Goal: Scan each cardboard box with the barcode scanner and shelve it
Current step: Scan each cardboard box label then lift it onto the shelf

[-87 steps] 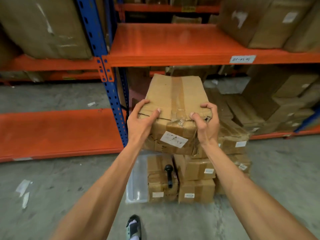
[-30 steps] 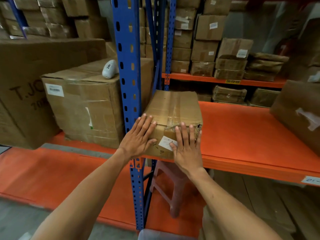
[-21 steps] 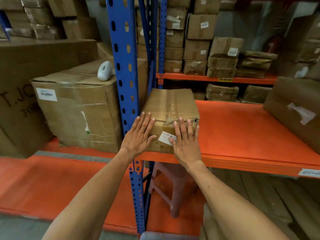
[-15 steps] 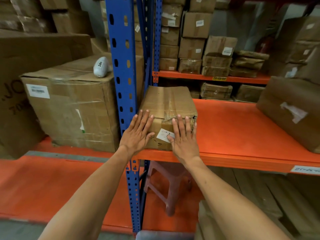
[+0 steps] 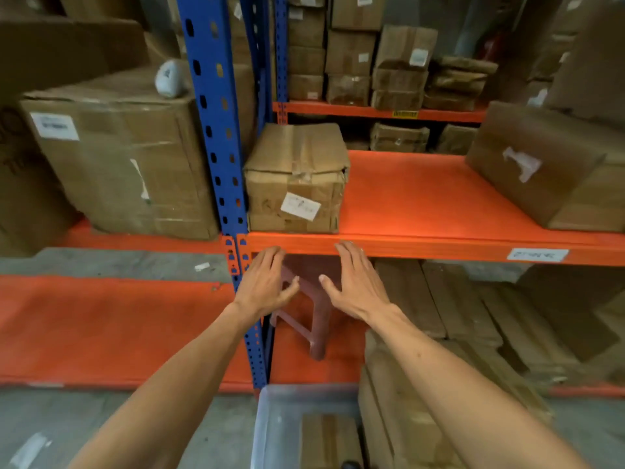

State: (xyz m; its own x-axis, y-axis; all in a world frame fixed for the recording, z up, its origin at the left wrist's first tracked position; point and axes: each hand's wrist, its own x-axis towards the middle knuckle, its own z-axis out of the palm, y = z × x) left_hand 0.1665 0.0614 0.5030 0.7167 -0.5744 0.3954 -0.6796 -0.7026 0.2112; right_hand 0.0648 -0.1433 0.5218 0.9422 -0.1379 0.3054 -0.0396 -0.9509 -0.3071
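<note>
At the shelf front edge, box sits flush; both hands hover open, empty.

head cam | faces forward-down | near orange shelf

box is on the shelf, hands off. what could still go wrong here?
1. The cardboard box sits at the front edge of the orange shelf, tight against the blue upright; a bump might tip it off.
2. Its top is crushed and the tape torn, so it may split under stacking.
3. Both hands, left hand and right hand, are empty; the plastic bin underfoot could trip.
</note>
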